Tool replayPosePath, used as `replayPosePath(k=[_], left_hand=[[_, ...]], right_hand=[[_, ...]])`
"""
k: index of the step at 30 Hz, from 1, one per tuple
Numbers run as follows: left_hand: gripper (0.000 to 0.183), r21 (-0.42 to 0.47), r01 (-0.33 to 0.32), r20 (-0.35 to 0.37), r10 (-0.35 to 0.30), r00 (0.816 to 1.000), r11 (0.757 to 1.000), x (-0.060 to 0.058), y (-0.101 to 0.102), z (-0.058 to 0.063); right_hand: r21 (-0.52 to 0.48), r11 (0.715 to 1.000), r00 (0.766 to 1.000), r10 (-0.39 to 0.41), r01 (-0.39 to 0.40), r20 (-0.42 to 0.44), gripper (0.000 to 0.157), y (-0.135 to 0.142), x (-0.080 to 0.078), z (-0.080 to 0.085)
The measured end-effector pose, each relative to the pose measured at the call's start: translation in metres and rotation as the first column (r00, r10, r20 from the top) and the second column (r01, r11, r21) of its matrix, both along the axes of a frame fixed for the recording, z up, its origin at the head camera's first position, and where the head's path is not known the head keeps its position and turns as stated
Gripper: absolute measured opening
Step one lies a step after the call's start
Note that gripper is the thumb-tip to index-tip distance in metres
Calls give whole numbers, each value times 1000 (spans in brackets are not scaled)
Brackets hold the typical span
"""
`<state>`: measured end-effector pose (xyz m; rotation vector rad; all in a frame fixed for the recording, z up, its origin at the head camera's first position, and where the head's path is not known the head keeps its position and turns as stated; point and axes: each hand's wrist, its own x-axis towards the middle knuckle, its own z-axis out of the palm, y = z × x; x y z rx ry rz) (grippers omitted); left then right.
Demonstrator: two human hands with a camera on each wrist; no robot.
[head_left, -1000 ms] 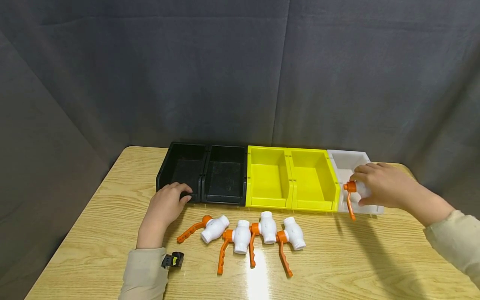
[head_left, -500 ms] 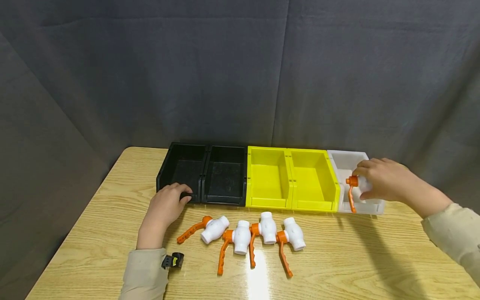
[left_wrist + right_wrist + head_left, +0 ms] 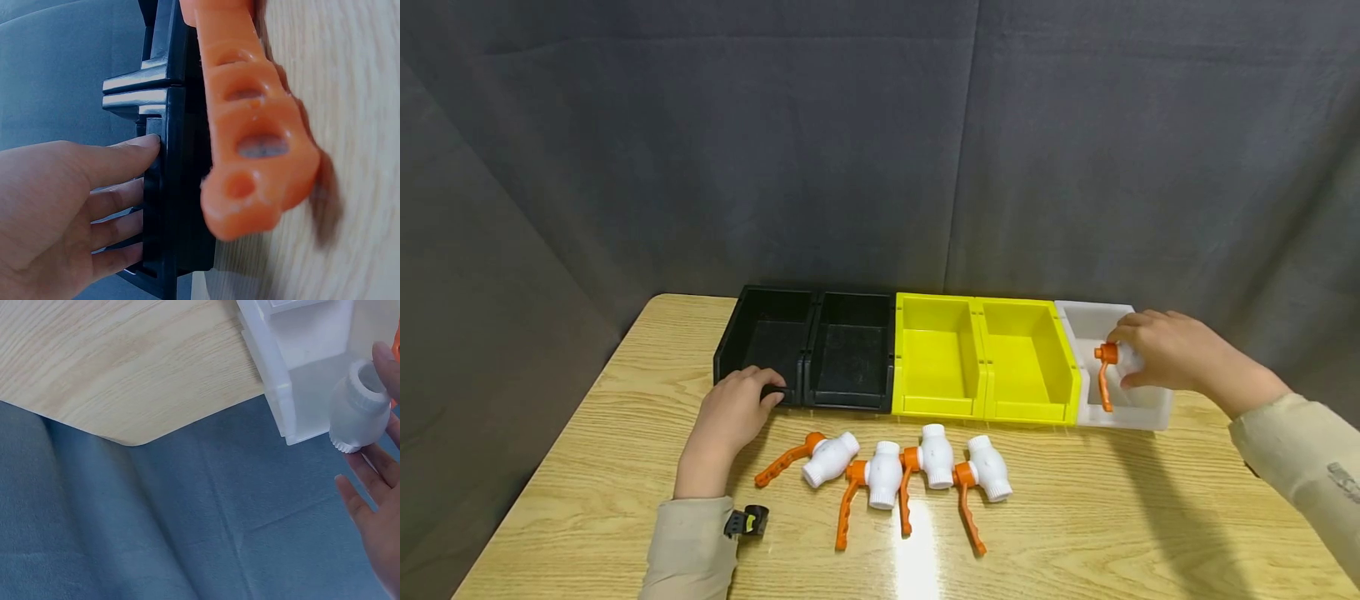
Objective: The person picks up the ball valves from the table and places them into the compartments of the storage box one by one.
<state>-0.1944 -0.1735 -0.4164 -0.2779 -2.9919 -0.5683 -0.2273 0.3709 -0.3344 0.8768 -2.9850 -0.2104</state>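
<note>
My right hand holds a white ball valve with an orange lever handle over the translucent white bin at the row's right end. The lever points down toward the bin's front. On the left, my left hand pinches the front rim of the leftmost black bin; in the left wrist view the thumb lies on the outside and the fingers reach over inside. Several more ball valves lie on the table in front of the bins. One orange handle looms close to the left wrist camera.
A second black bin and two yellow bins stand between, side by side in one row. All rest on a wood-grain table. Dark cloth hangs behind it. A black strap piece sits by the left sleeve.
My right hand has moved slightly back with the ball valve, farther over the white bin. My left hand stays on the black bin's rim, and the valves on the table have not moved.
</note>
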Motion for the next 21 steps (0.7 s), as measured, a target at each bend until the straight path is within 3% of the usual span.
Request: replayPosePath(k=[13,21], left_hand=[[17,0,3,-14,-3,1000,1000,-1,1,-1],[18,-1,2,-13,-2,1000,1000,-2,1,-3]], right_hand=[[-5,999,998,-49,49,33,51,4,-16,-12],[-35,999,999,-21,22,37,49,3,-24,-24]])
